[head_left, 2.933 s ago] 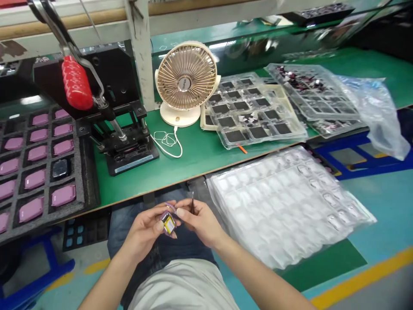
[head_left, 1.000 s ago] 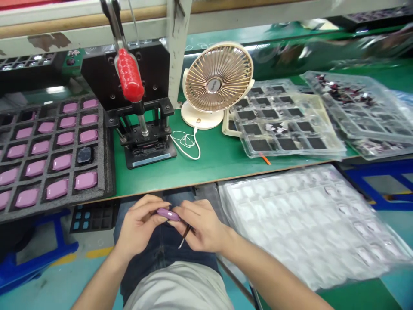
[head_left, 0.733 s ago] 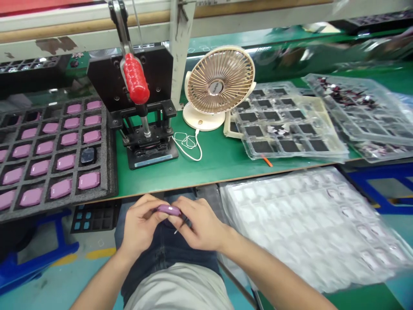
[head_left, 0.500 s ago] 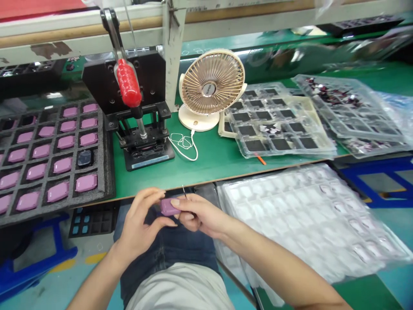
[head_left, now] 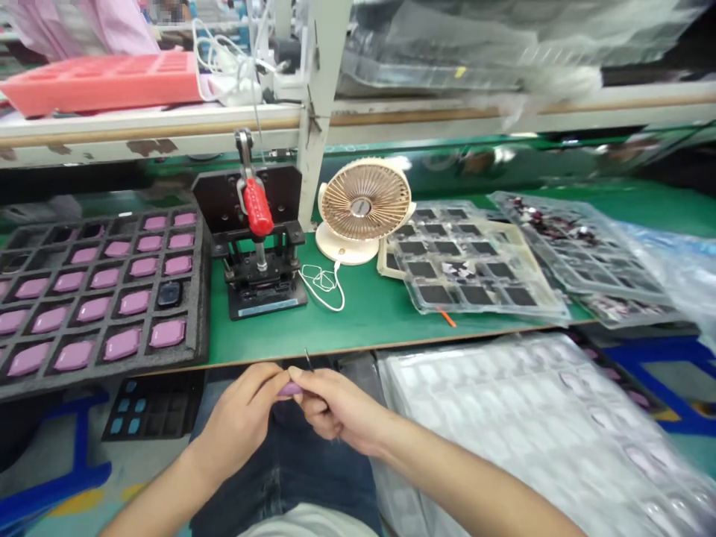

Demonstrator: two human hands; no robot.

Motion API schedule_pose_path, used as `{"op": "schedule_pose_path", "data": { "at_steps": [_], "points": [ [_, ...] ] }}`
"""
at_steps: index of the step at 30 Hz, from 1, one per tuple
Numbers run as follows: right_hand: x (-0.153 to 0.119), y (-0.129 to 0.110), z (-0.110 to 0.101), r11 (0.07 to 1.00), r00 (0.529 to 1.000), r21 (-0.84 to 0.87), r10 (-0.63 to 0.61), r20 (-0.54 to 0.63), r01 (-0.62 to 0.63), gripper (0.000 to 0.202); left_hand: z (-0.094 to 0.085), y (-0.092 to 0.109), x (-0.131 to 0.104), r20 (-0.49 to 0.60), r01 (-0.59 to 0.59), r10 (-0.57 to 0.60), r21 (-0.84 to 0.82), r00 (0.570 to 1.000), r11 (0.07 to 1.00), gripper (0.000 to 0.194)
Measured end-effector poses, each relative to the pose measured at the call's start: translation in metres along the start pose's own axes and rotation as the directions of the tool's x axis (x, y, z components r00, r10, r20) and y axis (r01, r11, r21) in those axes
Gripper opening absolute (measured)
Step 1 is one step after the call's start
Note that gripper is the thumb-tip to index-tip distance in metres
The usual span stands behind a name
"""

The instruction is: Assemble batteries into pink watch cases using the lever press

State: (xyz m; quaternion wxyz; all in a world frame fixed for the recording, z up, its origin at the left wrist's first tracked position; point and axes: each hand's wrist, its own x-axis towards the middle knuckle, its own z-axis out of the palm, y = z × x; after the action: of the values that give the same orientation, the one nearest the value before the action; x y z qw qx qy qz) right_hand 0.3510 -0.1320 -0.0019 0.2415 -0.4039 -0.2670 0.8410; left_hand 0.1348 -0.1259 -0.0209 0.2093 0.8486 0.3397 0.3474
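Note:
Between my two hands, just off the bench's front edge, is a small purple case, seen nearly edge-on. My left hand pinches its left side. The fingers of my right hand grip its right side and also hold a thin dark pointed tool, whose tip sticks up. Both hands partly cover the case. At the left, a grey foam tray holds several purple cases and a dark one. A black press with a red handle stands beyond my hands.
A cream fan with a white cable stands right of the press. Clear plastic trays and an orange stick lie farther right. White blister trays are below the bench edge, and a black tray is at lower left.
The view has tilted up, showing more of the shelf. My left hand has closed onto the purple case, which has turned from face-on to nearly edge-on.

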Motion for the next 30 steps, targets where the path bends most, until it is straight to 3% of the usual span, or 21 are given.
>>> {"op": "schedule_pose_path", "data": {
  "at_steps": [2,3,4,5,7,9,10,11,12,14,16,17,19,21,23,24,25,26,27,28,30],
  "points": [
    [-0.001,-0.005,0.001,0.973,0.987,-0.202,-0.135,-0.086,0.115,0.064,-0.006,-0.004,0.0,-0.042,0.029,-0.028,0.03,0.999,0.999,0.046],
    [-0.004,-0.013,0.001,0.924,0.956,-0.32,-0.263,-0.128,0.211,0.066,-0.009,-0.006,0.003,-0.086,0.039,-0.035,0.043,0.996,0.998,0.043],
    [-0.007,-0.024,0.001,0.834,0.891,-0.446,-0.427,-0.154,0.323,0.065,-0.011,-0.008,0.008,-0.134,0.043,-0.035,0.056,0.99,0.998,0.041],
    [-0.01,-0.039,0.002,0.701,0.777,-0.569,-0.608,-0.16,0.431,0.063,-0.013,-0.011,0.015,-0.173,0.04,-0.027,0.07,0.985,0.997,0.038],
    [-0.017,-0.079,0.007,0.356,0.454,-0.758,-0.887,-0.089,0.547,0.049,-0.013,-0.016,0.033,-0.205,0.018,0.004,0.11,0.979,0.994,0.033],
    [-0.018,-0.123,0.016,0.02,0.155,-0.845,-0.985,0.075,0.534,0.028,-0.01,-0.023,0.053,-0.196,0.013,0.017,0.154,0.98,0.988,0.026],
    [-0.016,-0.142,0.021,-0.13,0.052,-0.854,-0.982,0.18,0.503,0.027,-0.007,-0.026,0.062,-0.187,0.025,0.008,0.17,0.982,0.985,0.024],
    [-0.011,-0.158,0.027,-0.267,-0.007,-0.844,-0.954,0.298,0.465,0.036,-0.004,-0.03,0.068,-0.176,0.041,-0.01,0.176,0.984,0.984,0.023],
    [-0.005,-0.171,0.032,-0.386,-0.027,-0.819,-0.91,0.415,0.424,0.045,-0.001,-0.033,0.073,-0.164,0.057,-0.028,0.173,0.986,0.983,0.023],
    [0.009,-0.188,0.042,-0.55,-0.018,-0.761,-0.814,0.58,0.343,0.046,0.003,-0.04,0.076,-0.142,0.079,-0.058,0.152,0.988,0.985,0.024],
    [0.019,-0.198,0.05,-0.622,-0.003,-0.73,-0.761,0.648,0.284,0.031,0.005,-0.044,0.075,-0.129,0.091,-0.074,0.133,0.989,0.987,0.025],
    [0.021,-0.204,0.054,-0.629,-0.018,-0.729,-0.76,0.649,0.269,0.027,0.005,-0.045,0.074,-0.128,0.095,-0.079,0.126,0.989,0.987,0.025],
    [0.017,-0.22,0.063,-0.602,-0.107,-0.749,-0.794,0.598,0.277,0.029,0.004,-0.045,0.073,-0.123,0.1,-0.086,0.118,0.989,0.988,0.025],
    [0.007,-0.236,0.069,-0.55,-0.234,-0.768,-0.835,0.498,0.328,0.038,0.004,-0.044,0.074,-0.114,0.096,-0.083,0.105,0.99,0.99,0.025],
    [-0.002,-0.24,0.069,-0.513,-0.329,-0.772,-0.852,0.407,0.375,0.04,0.002,-0.042,0.071,-0.176,0.092,-0.08,0.063,0.981,0.994,0.026],
    [-0.003,-0.233,0.065,-0.507,-0.338,-0.77,-0.855,0.394,0.386,0.038,0.001,-0.04,0.067,-0.243,0.092,-0.08,0.037,0.967,0.995,0.027],
    [-0.002,-0.221,0.059,-0.51,-0.311,-0.768,-0.856,0.412,0.387,0.035,-0.001,-0.037,0.06,-0.328,0.091,-0.081,0.013,0.941,0.996,0.027],
    [0.003,-0.203,0.051,-0.508,-0.253,-0.776,-0.861,0.442,0.374,0.031,-0.002,-0.034,0.051,-0.408,0.092,-0.088,-0.009,0.909,0.996,0.026],
    [0.011,-0.183,0.04,-0.521,-0.154,-0.775,-0.852,0.501,0.357,0.026,-0.003,-0.031,0.041,-0.467,0.096,-0.097,-0.026,0.879,0.995,0.026],
    [0.021,-0.163,0.028,-0.529,-0.017,-0.787,-0.833,0.553,0.318,0.023,-0.003,-0.026,0.029,-0.502,0.103,-0.107,-0.036,0.858,0.994,0.026],
    [0.043,-0.131,0.004,-0.497,0.269,-0.847,-0.804,0.531,0.187,0.021,-0.001,-0.016,0.004,-0.498,0.128,-0.135,-0.048,0.857,0.991,0.03]
  ]
}}
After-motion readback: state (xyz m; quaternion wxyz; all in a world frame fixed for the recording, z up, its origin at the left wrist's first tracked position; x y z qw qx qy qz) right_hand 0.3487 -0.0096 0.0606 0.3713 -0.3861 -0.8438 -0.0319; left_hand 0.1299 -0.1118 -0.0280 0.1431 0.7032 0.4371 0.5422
